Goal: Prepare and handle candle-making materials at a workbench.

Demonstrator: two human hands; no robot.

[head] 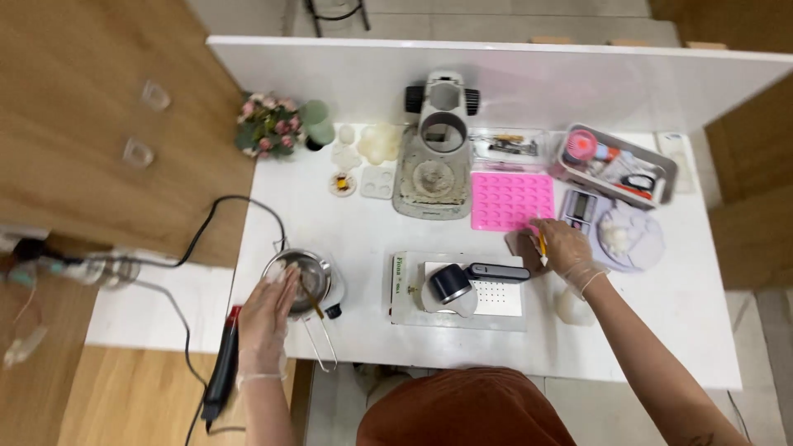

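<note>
Head view: left hand rests flat and unclenched against the metal pot on the desk. Right hand's grip pinches a yellow stick beside the pink mould.

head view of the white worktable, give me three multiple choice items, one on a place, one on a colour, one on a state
1. Where is the left hand?
A. on the small round metal pot
B. on the pink tray
C. on the flowers

2. What colour is the flat dimpled silicone mould?
A. blue
B. pink
C. green

3. What is the gloved right hand doing?
A. lying flat and empty
B. pinching a thin yellow stick
C. gripping the black cable

Answers:
1 A, its fingers lie over the pot's rim at the white table's left edge.
2 B, the mould is plainly pink.
3 B, the fingers close around the stick beside the mould.
</note>
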